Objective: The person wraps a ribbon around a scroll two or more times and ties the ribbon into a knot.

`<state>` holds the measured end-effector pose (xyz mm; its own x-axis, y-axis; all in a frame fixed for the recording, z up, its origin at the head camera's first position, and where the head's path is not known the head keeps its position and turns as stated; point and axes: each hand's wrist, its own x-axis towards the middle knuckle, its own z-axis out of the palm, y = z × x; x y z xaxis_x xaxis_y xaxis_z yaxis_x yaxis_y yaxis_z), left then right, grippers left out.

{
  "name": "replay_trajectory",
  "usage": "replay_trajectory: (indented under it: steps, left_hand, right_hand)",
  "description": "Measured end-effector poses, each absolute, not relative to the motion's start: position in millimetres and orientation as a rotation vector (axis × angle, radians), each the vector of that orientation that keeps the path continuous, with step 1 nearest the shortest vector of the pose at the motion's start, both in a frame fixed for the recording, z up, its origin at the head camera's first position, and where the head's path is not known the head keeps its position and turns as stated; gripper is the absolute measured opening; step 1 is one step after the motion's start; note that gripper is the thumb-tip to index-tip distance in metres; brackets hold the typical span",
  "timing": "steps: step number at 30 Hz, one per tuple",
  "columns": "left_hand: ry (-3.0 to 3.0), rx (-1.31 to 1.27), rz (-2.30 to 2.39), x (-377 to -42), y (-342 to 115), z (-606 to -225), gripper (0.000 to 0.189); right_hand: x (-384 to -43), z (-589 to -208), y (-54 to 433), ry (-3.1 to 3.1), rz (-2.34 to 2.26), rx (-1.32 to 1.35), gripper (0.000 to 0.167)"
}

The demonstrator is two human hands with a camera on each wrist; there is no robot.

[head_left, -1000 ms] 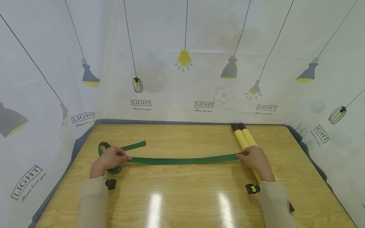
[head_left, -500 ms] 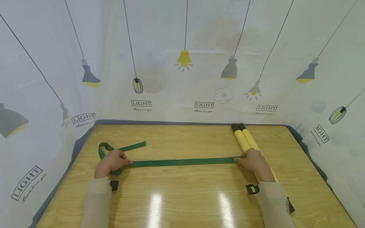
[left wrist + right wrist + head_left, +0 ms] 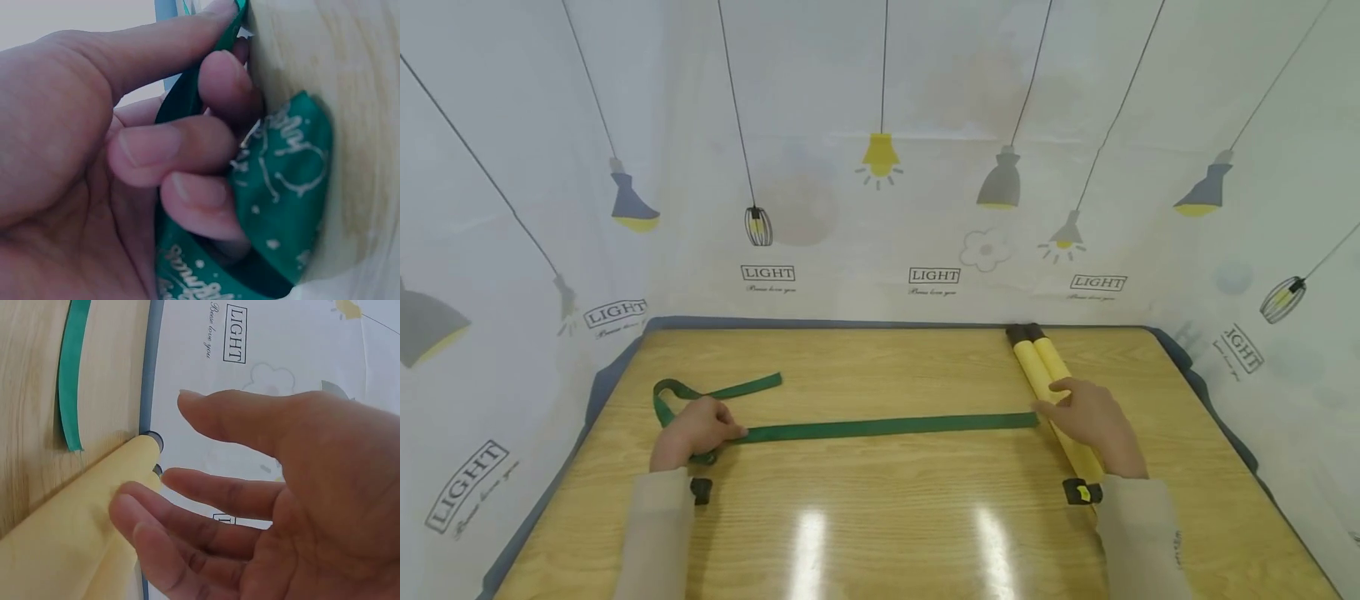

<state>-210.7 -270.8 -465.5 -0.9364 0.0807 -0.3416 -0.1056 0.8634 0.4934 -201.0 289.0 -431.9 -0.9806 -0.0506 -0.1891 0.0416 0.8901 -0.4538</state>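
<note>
A green ribbon (image 3: 887, 427) stretches nearly straight across the middle of the wooden table. My left hand (image 3: 700, 425) pinches it between thumb and fingers near the left. Behind that hand the ribbon loops back, and its other end points to the right. In the left wrist view, pale lettering shows on a bend of the ribbon (image 3: 284, 194) beside the curled fingers. My right hand (image 3: 1093, 414), fingers relaxed and apart, is just right of the ribbon's free end and over two yellow rods (image 3: 1037, 367) with dark ends. Nothing is between its thumb and fingers in the right wrist view.
The two rods lie side by side, slanting along the table's right part and partly hidden by the right hand and sleeve. Dark bands (image 3: 1078, 492) sit at both wrists. White sheeting (image 3: 850, 233) printed with lamps encloses the table (image 3: 880, 525) at the back and sides.
The ribbon was slightly slack, then was drawn straight and lowered. My right hand has let go of its end and moved right, fingers spreading. The left hand still pinches the ribbon.
</note>
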Motion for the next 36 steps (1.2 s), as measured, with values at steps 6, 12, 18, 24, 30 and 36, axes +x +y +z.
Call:
replay_trajectory:
  steps: [6, 12, 18, 24, 30, 36]
  left_hand:
    - [2.674, 0.002, 0.77, -209.5, -269.8, -468.1, 0.025]
    - [2.679, -0.002, 0.767, -208.8, -270.7, -470.4, 0.025]
    - [2.673, -0.022, 0.764, -207.1, -273.3, -470.5, 0.027]
    - [2.662, -0.042, 0.772, -204.9, -274.2, -468.9, 0.027]
    - [2.646, -0.051, 0.779, -207.8, -273.5, -470.1, 0.027]
    - [2.642, -0.05, 0.776, -209.8, -272.3, -470.0, 0.027]
  right_hand:
    - [-196.3, -429.0, 298.2, 2.881, -0.686, 0.033, 0.075]
    - [-198.3, -431.5, 309.2, 2.903, -0.605, -0.054, 0.087]
    - [-210.4, -445.7, 315.1, 2.832, -0.563, -0.046, 0.113]
    - [-217.9, -456.1, 313.1, 2.771, -0.507, 0.064, 0.121]
    - [-215.9, -454.9, 311.0, 2.79, -0.431, 0.091, 0.103]
    - [-211.3, -454.6, 309.8, 2.811, -0.437, 0.099, 0.081]
